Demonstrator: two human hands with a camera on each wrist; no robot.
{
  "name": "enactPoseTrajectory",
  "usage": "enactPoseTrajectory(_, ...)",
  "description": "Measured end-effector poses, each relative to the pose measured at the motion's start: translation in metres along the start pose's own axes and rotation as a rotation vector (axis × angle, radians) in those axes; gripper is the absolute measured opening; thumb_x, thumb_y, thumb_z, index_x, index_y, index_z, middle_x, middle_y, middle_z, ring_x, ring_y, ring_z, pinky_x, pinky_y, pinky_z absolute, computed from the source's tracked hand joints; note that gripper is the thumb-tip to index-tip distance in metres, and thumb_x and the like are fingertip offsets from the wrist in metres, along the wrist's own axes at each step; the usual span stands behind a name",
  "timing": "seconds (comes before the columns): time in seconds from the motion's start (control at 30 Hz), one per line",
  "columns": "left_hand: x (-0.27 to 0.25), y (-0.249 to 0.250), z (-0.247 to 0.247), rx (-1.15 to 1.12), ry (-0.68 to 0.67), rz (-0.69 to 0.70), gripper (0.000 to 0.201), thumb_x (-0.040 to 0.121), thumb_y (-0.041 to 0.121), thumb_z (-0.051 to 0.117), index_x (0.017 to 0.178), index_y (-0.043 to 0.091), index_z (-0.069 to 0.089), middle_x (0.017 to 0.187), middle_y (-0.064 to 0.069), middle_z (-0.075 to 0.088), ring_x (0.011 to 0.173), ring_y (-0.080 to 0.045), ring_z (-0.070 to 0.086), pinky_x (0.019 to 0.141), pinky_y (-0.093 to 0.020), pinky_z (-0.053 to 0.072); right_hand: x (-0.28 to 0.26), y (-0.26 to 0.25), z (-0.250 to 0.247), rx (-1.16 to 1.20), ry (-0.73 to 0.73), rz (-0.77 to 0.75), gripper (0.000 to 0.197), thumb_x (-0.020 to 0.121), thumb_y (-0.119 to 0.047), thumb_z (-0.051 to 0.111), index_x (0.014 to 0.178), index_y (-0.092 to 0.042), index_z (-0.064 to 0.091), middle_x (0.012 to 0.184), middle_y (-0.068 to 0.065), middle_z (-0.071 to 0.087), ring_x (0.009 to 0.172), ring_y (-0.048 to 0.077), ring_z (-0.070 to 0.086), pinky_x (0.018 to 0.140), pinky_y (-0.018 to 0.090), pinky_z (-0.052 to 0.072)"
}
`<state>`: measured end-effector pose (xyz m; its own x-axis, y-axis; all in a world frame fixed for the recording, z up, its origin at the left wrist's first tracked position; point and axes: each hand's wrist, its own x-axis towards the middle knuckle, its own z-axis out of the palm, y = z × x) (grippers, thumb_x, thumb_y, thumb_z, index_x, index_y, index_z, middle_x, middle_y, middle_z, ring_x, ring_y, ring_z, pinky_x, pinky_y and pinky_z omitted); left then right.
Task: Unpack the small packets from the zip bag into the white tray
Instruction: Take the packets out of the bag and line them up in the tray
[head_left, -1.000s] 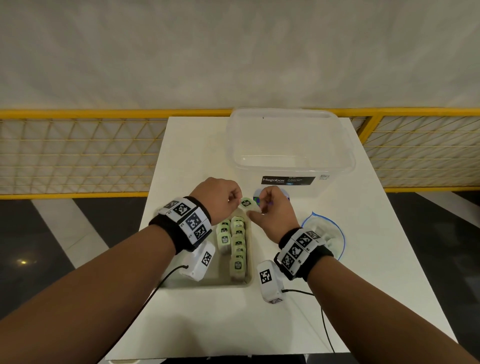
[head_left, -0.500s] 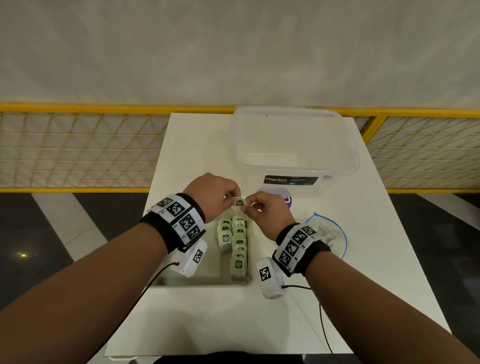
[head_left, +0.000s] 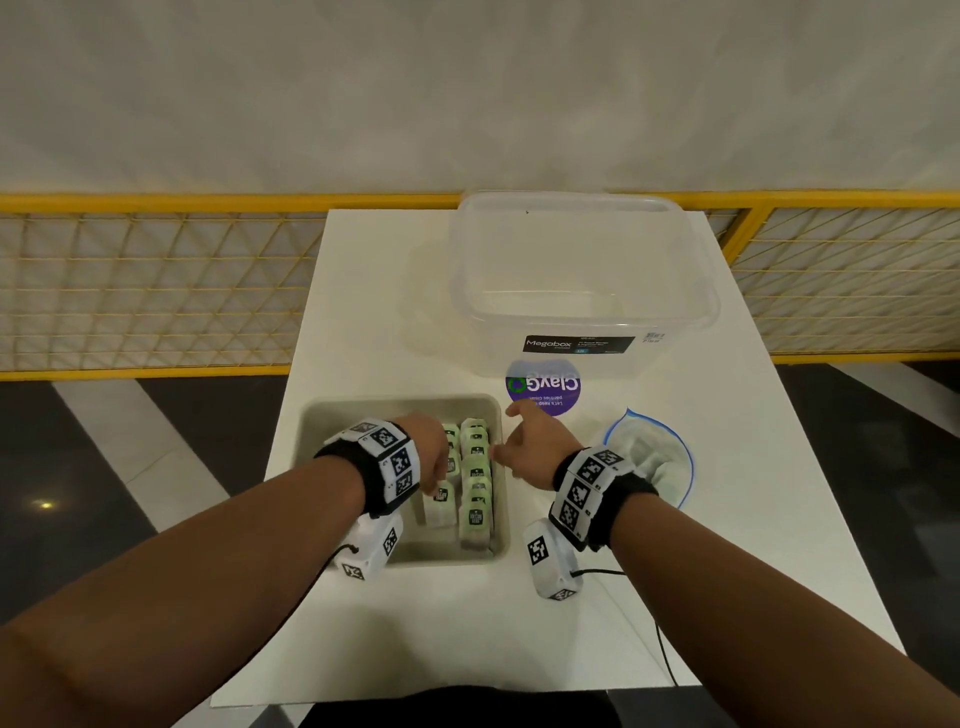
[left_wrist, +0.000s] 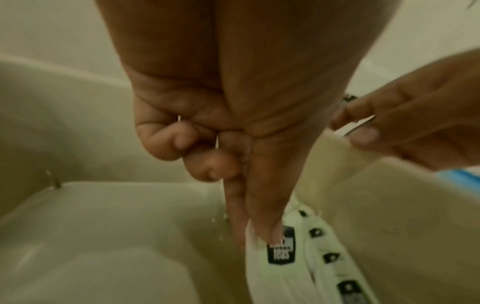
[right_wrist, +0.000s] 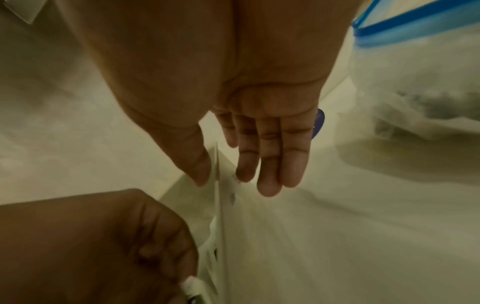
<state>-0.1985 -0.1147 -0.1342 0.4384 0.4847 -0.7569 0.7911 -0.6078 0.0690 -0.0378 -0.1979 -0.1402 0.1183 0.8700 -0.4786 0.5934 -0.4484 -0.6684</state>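
Observation:
The white tray (head_left: 337, 421) sits on the table near me, with two rows of small pale-green packets (head_left: 475, 470) along its right side. My left hand (head_left: 434, 483) reaches down inside the tray. In the left wrist view its thumb and forefinger (left_wrist: 265, 222) pinch the top of one small packet (left_wrist: 281, 253), which stands next to the rows. My right hand (head_left: 511, 441) hovers at the tray's right rim with its fingers (right_wrist: 270, 164) straight and nothing in it. The zip bag (head_left: 652, 457), clear with a blue edge, lies on the table right of that hand.
A clear lidless Megabox container (head_left: 576, 280) stands at the back of the white table. A round purple label (head_left: 545, 392) lies between it and the tray. A yellow mesh fence (head_left: 156, 286) runs behind the table. Camera cables trail off the front edge.
Both hands held one packet above the tray's far end. Now my left hand has brought it down into the tray, and my right hand has let go and opened beside the rim.

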Motion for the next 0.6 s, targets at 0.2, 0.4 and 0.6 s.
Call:
enactPoseTrajectory(0.2,0.118,-0.046,0.044,0.111,-0.011,-0.112,0.027,0.048,0.041,0.08,0.063,0.023,0.066,0.059,0.009,0.064,0.051,-0.014,0.063,0.056,-0.032,0.059,-0.001,0.001,0.004,0.077,-0.049,-0.009,0.034,0.09,-0.015,0.059,0.119,-0.013,0.042,0.069,0.0,0.061,0.059,0.023,0.067,0.067,0.04,0.059)
enactPoseTrajectory(0.4,0.052,-0.01,0.009,0.178,0.106,-0.065,0.019,0.071,0.042,0.076,0.079,0.025,0.073,0.077,0.008,0.068,0.068,-0.016,0.066,0.065,-0.026,0.055,-0.002,0.004,0.003,0.14,-0.038,-0.012,0.039,0.093,-0.02,0.057,0.125,-0.015,0.037,0.076,0.002,0.062,0.062,0.024,0.067,0.064,0.036,0.056)
enactPoseTrajectory(0.6,-0.007,0.024,-0.043,-0.1,0.32,-0.102,0.025,0.086,0.038,0.058,0.089,0.018,0.071,0.09,-0.003,0.069,0.08,-0.024,0.064,0.072,-0.03,0.052,-0.014,0.028,-0.039,0.187,0.08,-0.057,0.025,0.094,-0.02,0.052,0.118,-0.017,0.05,0.091,0.004,0.066,0.056,0.018,0.064,0.057,0.029,0.05)
